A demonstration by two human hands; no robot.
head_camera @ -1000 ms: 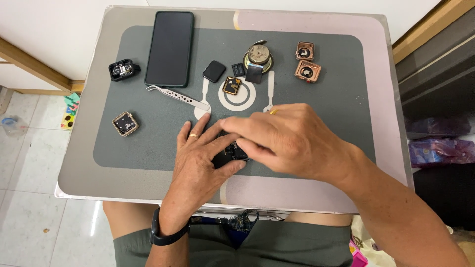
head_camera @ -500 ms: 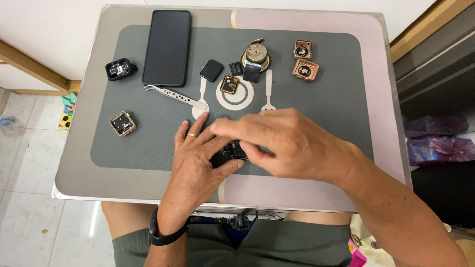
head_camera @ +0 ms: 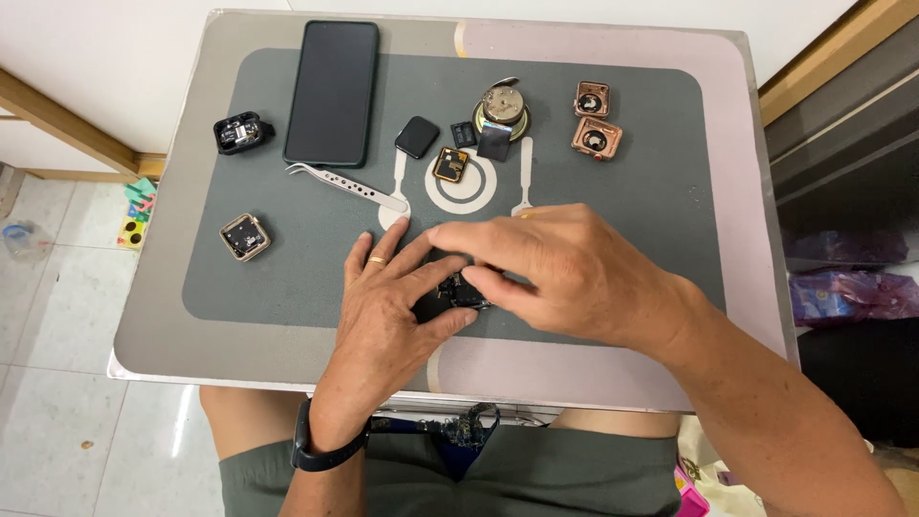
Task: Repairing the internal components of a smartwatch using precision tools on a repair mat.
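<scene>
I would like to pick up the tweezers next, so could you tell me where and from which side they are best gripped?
Grip the tweezers around the middle of their flat, perforated body, coming straight down from above. They lie flat on the grey mat, tips toward the phone, with open mat along both long edges, probably enough room for fingers.

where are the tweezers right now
In the head view the tweezers lie on the grey mat, left of centre, just below the black phone and above the left hand, untouched by either hand.
</scene>
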